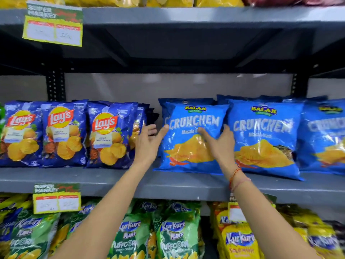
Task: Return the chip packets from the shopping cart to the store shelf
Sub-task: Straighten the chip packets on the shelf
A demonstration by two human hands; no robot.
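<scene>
A light blue Crunchem chip packet (188, 146) stands upright on the grey middle shelf (130, 181), in front of another of its kind. My right hand (220, 144) lies flat on its front right side, fingers spread over the packet. My left hand (149, 141) is open beside the packet's left edge, thumb just touching it, fingers in the gap next to the dark blue Lay's packets (108, 137). More Crunchem packets (265, 139) stand to the right. No shopping cart is in view.
Several Lay's packets (61, 135) fill the shelf's left part. Green Kurkure Puffcorn bags (173, 236) and yellow Kurkure bags (240, 242) sit on the shelf below. Price tags (53, 25) hang from the upper shelf edge and another price tag (57, 199) from the middle one.
</scene>
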